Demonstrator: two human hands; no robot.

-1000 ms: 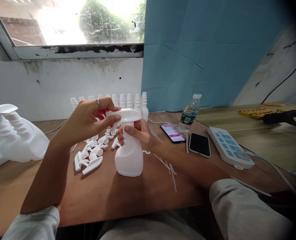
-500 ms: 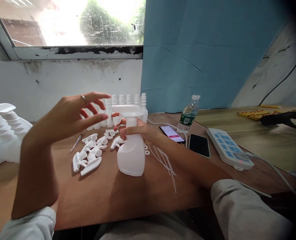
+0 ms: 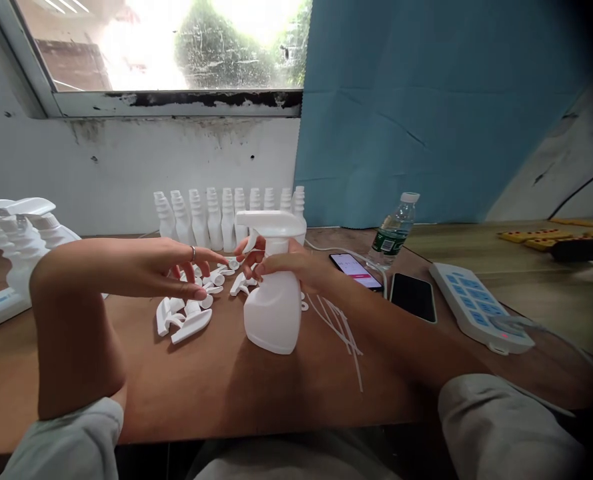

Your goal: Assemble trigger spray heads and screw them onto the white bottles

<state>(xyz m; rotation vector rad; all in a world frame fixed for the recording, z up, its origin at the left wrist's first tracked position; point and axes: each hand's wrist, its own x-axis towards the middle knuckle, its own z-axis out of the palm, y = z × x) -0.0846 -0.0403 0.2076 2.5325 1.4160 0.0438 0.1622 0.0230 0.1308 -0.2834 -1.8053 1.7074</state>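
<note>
A white spray bottle (image 3: 273,313) with its trigger head on stands upright on the brown table. Around its neck are the fingers of my right hand (image 3: 296,263), closed on it. My left hand (image 3: 163,267) hovers over a pile of loose white trigger heads (image 3: 191,327), fingers apart and holding nothing I can see. It partly hides the pile. One more trigger head (image 3: 243,284) lies between the pile and the bottle. Thin white tubes (image 3: 341,323) and small white rings (image 3: 304,306) are to the right of the bottle.
Several open white bottles (image 3: 196,217) stand in a row along the wall. Assembled spray bottles (image 3: 23,253) are at far left. To the right are a water bottle (image 3: 393,227), a lit phone (image 3: 355,271), a dark phone (image 3: 413,297) and a power strip (image 3: 476,307).
My left hand has come down from beside the spray bottle's head to over the trigger head pile. My right hand keeps its hold on the bottle. The view has shifted slightly left.
</note>
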